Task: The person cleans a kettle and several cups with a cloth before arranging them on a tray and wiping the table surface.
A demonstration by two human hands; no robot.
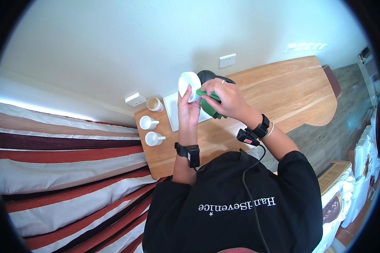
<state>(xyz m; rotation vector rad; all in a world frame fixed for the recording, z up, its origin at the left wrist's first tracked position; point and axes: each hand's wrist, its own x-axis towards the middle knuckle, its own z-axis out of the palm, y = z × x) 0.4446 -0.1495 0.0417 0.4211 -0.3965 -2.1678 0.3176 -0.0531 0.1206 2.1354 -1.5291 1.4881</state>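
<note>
My left hand [191, 110] is raised over the table's wall side, its fingers closed on a white round, cup-like piece [189, 84]. My right hand [227, 96] is closed on a bright green cloth [210, 94], one end of which meets the white piece's right edge. Behind and below my right hand is a rounded black and dark green object [206, 76]. My hand covers much of it, so its kind is hard to make out. Beneath my hands lies a white rectangular tray [170, 109], partly hidden.
Two white mugs [147, 122] and a paper cup [154, 104] stand at the left end of the wooden table [278, 95]. Two wall sockets [227, 60] sit just behind the table. A striped curtain [71, 156] hangs at the left. A black cable [250, 189] runs from my right wrist.
</note>
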